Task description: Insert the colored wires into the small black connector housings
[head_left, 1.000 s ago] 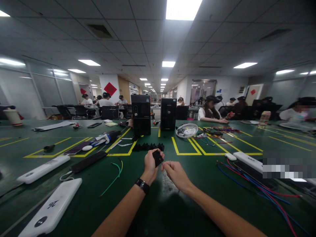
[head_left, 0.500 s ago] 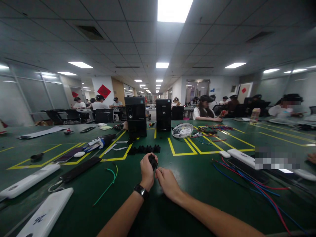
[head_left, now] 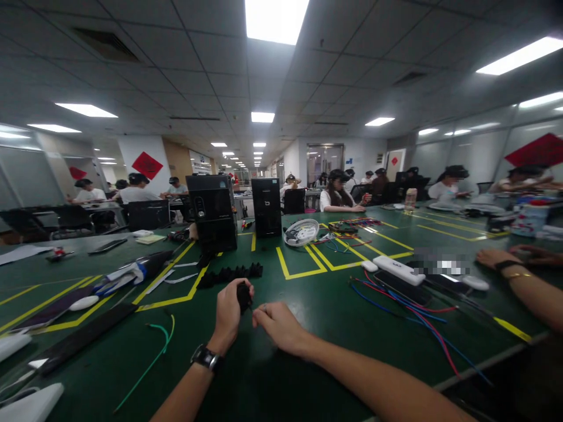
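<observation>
My left hand [head_left: 229, 308], with a watch on its wrist, is closed around a small black part [head_left: 244, 297]. The part's exact kind is too dark to make out. Just to the right, my right hand [head_left: 281, 327] is pinched close to the part's lower side; anything between its fingertips is too small to name. Beyond my hands lies a row of similar black parts [head_left: 232, 274] on the green table [head_left: 308, 299].
Two black computer towers [head_left: 212, 214] stand at the back, beside a white fan guard [head_left: 301, 232]. Red and blue wires [head_left: 413, 305] and white power strips [head_left: 398, 269] lie right; green wires [head_left: 153, 357] lie left. A co-worker's arm [head_left: 519, 281] rests at far right.
The view has turned to the right, so the table's things sit further left. My right fingertips appear slightly further from the black part, which stays in my left hand.
</observation>
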Tool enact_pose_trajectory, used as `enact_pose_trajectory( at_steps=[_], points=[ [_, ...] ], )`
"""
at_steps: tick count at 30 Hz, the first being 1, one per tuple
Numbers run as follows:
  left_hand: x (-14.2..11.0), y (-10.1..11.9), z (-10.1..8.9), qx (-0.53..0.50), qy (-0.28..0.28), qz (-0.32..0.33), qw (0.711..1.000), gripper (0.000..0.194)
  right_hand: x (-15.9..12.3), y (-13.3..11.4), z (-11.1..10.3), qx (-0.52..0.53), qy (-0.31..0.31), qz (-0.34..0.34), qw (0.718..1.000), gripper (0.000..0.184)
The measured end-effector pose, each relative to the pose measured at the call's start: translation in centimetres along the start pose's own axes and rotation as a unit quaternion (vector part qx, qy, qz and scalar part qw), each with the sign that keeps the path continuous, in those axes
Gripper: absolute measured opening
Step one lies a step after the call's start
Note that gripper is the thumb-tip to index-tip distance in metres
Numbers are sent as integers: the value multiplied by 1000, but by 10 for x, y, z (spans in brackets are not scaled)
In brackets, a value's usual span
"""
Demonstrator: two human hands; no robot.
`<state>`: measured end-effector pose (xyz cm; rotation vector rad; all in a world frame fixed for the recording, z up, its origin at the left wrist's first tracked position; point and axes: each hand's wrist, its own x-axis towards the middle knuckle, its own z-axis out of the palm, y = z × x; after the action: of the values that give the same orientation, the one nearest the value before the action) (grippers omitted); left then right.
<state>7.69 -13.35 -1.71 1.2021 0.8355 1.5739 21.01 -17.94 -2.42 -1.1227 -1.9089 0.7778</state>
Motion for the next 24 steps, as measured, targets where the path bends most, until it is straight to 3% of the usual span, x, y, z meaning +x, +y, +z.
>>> enact_pose_trajectory(
  at_steps=[3, 5, 9, 11, 14, 17, 24],
  points=[
    [0, 1, 1, -12, 0, 21, 1000, 17, -1, -4, -2, 17, 2, 5, 1000, 26],
    [-1, 2, 5, -91, -7, -28, 995, 17, -3, -4, -1, 31, 3, -4, 1000, 27],
    [-4, 2, 12, -248, -24, -155, 956, 15, -4, 0, 8, 51, -1, -17, 999, 30],
    [-3, 1, 11, -241, -19, -149, 959, 15, -3, 1, 10, 57, -4, -12, 998, 30],
    [0, -2, 6, -149, -14, -70, 986, 16, -1, -1, 5, 57, -2, 13, 998, 29],
    [4, -4, 6, -127, -2, -24, 992, 15, 3, 0, -2, 58, 0, 32, 998, 28],
    [1, -7, 16, -290, -32, -161, 943, 15, 1, 5, 9, 75, -16, 34, 996, 32]
  ],
)
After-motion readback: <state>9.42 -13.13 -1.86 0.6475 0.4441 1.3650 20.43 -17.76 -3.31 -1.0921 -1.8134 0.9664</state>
